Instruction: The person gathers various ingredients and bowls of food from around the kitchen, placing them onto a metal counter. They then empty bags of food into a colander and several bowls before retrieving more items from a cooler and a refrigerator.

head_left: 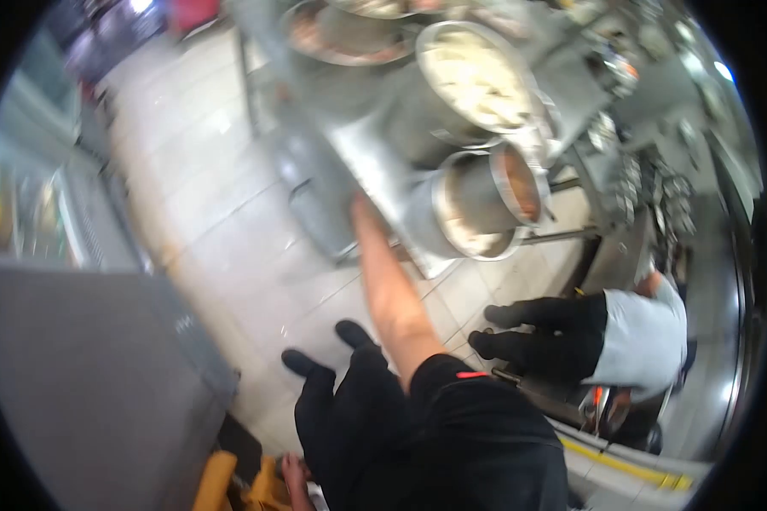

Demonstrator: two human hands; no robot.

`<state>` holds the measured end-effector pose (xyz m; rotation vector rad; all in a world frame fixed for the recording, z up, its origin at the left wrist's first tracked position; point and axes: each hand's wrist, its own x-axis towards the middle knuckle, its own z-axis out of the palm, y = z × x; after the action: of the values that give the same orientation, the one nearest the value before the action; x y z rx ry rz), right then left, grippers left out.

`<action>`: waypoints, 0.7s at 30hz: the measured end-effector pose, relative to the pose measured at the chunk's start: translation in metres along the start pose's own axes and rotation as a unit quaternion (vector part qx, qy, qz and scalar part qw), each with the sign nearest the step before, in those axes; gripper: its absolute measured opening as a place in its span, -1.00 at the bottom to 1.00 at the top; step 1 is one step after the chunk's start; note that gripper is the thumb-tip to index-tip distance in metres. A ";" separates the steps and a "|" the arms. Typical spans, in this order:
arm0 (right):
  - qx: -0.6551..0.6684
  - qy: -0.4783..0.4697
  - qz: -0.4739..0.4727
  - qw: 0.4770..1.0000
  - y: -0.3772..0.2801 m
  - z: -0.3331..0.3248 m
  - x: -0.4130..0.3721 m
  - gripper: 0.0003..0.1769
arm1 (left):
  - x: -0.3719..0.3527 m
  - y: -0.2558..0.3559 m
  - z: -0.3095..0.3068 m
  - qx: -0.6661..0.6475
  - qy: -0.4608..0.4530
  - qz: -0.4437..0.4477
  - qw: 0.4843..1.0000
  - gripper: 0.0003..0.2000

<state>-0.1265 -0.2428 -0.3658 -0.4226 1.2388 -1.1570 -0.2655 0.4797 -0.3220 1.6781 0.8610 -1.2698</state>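
My right hand (362, 207) reaches out at the end of a bare forearm to the near edge of a steel table (360, 153) in a busy kitchen. Motion blurs the fingers, and I cannot tell whether they are spread or closed on anything there. My left hand (294, 470) is low at my other side, just beside a yellow object (262, 487); its fingers look curled, though they are too small and dim for me to say what, if anything, they pinch.

Large metal pots crowd the table beyond my right hand. The tall pot (418, 115) in the middle is filled with pale pieces, and the rear pot (341, 81) shows reddish contents around another vessel. Nearest me, at the table's corner, stands a front pot (423, 223) with pale food inside; a smaller pot (479, 196), brownish within, appears to sit in its mouth. A grey object (315, 226) is beside the table edge, close to my right hand.

My dark shoes (349, 333) rest on pale floor tiles (251, 226), and a broad grey panel (85, 366) fills the left side. To the right, well apart from me, a co-worker (639, 336) in a light shirt and dark trousers stands at a counter.
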 end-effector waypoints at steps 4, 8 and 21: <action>-0.005 -0.018 0.019 1.000 -0.002 -0.019 -0.025 -0.59 | -0.006 0.024 -0.004 0.064 0.002 0.003 0.998 -0.84; -0.026 -0.091 0.032 0.995 -0.029 -0.043 -0.084 -0.52 | -0.028 0.066 0.004 0.030 -0.029 0.024 0.999 -0.84; -0.199 -0.384 0.247 0.867 -0.056 0.059 -0.301 -0.50 | -0.086 0.310 0.065 0.044 -0.090 0.252 0.963 -0.49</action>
<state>-0.0673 -0.0279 -0.1477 -0.7352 0.7824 -0.2151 -0.0377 0.2897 -0.1803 1.6787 0.2427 -1.0900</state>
